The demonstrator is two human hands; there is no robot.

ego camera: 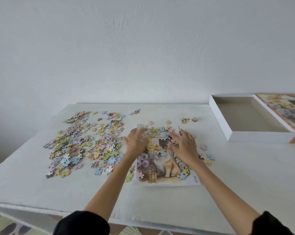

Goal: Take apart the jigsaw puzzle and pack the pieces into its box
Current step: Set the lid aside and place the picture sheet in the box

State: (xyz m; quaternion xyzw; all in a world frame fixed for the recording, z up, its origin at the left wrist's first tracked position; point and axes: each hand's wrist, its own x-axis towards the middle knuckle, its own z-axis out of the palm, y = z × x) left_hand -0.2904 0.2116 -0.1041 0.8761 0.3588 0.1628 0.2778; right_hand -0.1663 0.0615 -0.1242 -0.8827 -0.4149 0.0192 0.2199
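**Both grips flat on the puzzle picture, box open at far right**

Head view. White tabletop (228, 175) against a white wall (143, 48).

- Left grip (136, 141): released, fingers stretched forward and resting on the pieces at the upper left of the cat picture (162, 165). Nothing pinched that I can make out.
- Right grip (184, 144): released, fingers spread and laid flat over the pieces at the picture's upper right.
- The cat picture lies at tabletop centre, near edge toward the person. Its lower half shows a seated cat and purple flowers. Single pieces lie scattered across its top and down both sides. Whether it is joined puzzle or a printed sheet, I cannot tell.
- Loose pieces (85, 141): a broad heap left of the picture, mostly pastel backs up. A small cluster (188, 119) sits apart, between picture and box.
- Box (255, 136): white tray at far right, open side up, pale floor showing, well apart from both grips.
- Lid (285, 106): picture side up, touching the box's right side, partly out of frame.
- Black sleeves (82, 223) at the bottom edge.
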